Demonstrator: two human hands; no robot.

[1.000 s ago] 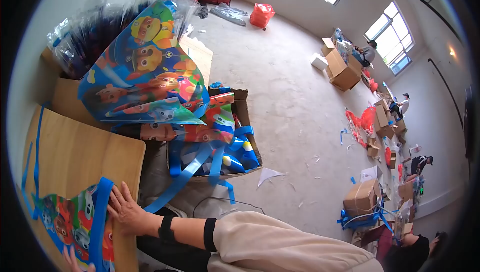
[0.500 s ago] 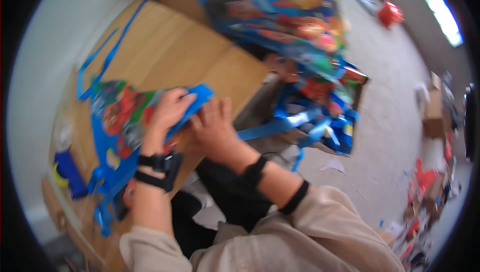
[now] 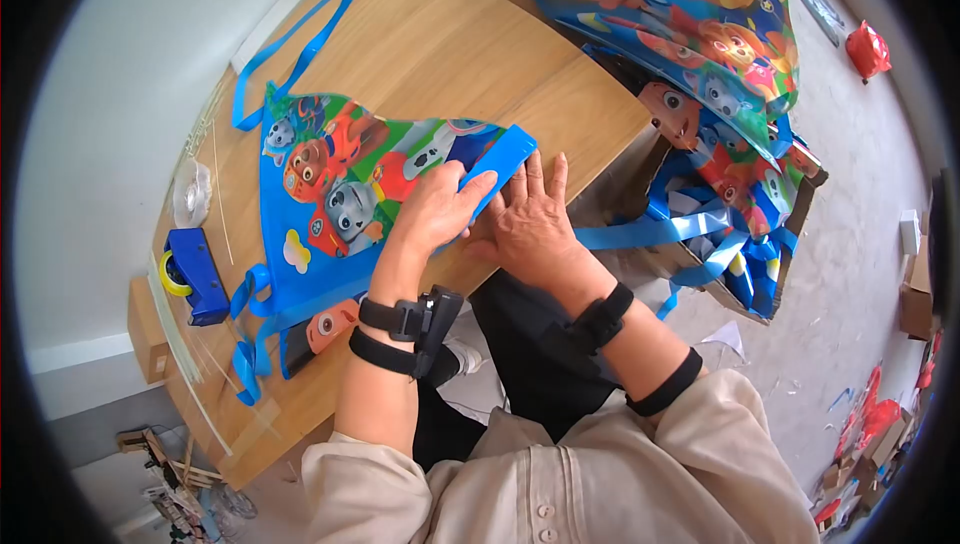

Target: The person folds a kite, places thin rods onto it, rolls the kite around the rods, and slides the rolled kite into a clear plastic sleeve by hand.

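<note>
A brightly printed cartoon sheet (image 3: 345, 189) lies flat on the wooden desk (image 3: 440, 39), close to the edge nearest the person, with a shiny blue band (image 3: 508, 152) along its right side; the left hand (image 3: 440, 206) is partly curled, its thumb and fingers at the band, though whether it pinches it or only presses cannot be told; the right hand (image 3: 533, 229) is open, palm down with fingers spread, just beside the left and against the band; a blue tape dispenser (image 3: 205, 289) with a yellow roll and a clear roll (image 3: 192, 194) sit at the left side of the desk, and a loose blue ribbon (image 3: 318, 41) runs up from the sheet's upper left corner; off the desk's right side, a larger printed sheet (image 3: 700, 29) hangs partly over an open cardboard box (image 3: 798, 212) holding more printed and blue material; a red bag (image 3: 867, 52) rests on the floor (image 3: 770, 344).
</note>
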